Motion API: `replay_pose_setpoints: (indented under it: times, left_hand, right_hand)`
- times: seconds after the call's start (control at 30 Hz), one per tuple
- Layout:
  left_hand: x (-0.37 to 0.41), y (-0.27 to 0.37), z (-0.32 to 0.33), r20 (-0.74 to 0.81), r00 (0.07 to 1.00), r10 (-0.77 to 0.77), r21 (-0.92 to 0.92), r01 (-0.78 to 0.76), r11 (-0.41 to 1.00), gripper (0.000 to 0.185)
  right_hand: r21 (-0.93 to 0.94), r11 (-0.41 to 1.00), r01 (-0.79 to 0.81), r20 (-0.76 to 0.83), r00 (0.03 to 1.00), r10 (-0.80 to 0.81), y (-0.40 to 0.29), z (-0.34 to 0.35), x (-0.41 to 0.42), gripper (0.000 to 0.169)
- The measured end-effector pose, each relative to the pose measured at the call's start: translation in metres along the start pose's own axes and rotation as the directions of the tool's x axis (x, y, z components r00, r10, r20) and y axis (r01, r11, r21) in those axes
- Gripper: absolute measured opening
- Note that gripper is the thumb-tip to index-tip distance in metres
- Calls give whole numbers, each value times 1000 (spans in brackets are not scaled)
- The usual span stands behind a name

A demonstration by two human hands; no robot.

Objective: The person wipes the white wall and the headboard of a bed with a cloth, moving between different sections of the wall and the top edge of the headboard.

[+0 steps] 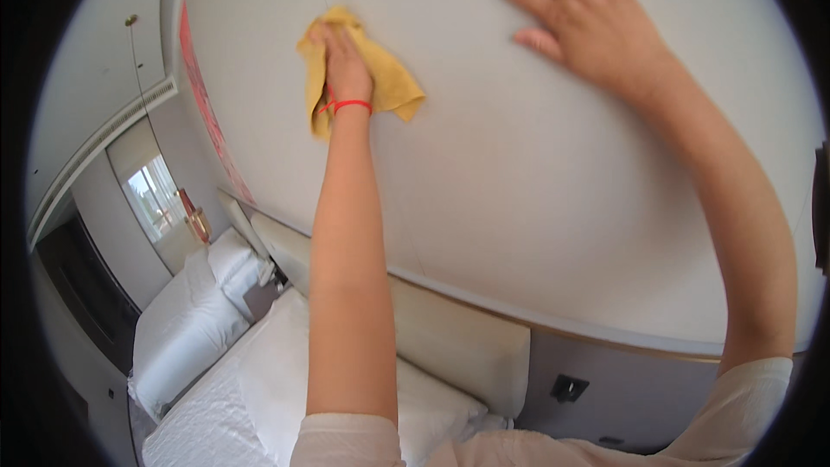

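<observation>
My left hand (347, 65) presses a yellow cloth (392, 81) against the smooth white wall panel (480, 162). The cloth spreads out past the fingers on both sides, and its lower corners hang loose. Around my left wrist is a thin red cord bracelet (353, 104). Farther right and higher up, my right hand (577, 13) lies against the same panel with its fingers spread, holding nothing. Some of its fingertips run out at the top edge of the view.
Below the panel stands a padded cream headboard (460, 337) behind a bed with white pillows (434, 402). A second white bed (188, 311) is farther left. A pendant lamp (194, 215) hangs near it on a cord. A wall socket (569, 389) sits right of the headboard.
</observation>
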State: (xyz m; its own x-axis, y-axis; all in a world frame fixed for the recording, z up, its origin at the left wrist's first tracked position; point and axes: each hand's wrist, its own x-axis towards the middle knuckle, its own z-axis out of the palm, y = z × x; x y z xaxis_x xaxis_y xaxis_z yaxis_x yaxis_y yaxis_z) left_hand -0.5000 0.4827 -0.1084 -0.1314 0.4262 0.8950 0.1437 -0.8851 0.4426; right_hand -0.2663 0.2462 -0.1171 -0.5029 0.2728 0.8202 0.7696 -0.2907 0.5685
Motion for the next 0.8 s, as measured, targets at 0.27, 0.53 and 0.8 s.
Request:
replay_pose_setpoints:
  times: [0.27,0.53,0.8]
  left_hand:
    - [17,105,82,150,538,829,454,-783,426,45]
    - [96,156,86,304,704,642,175,-703,689,58]
    - [166,14,-16,1,997,-80,-16,80,997,62]
  right_hand:
    - [-97,995,17,-33,999,-20,8,7,-4,55]
    - [-17,1000,-8,-63,998,7,7,7,-6,53]
    - [-62,998,-20,-18,1000,19,1,6,-5,53]
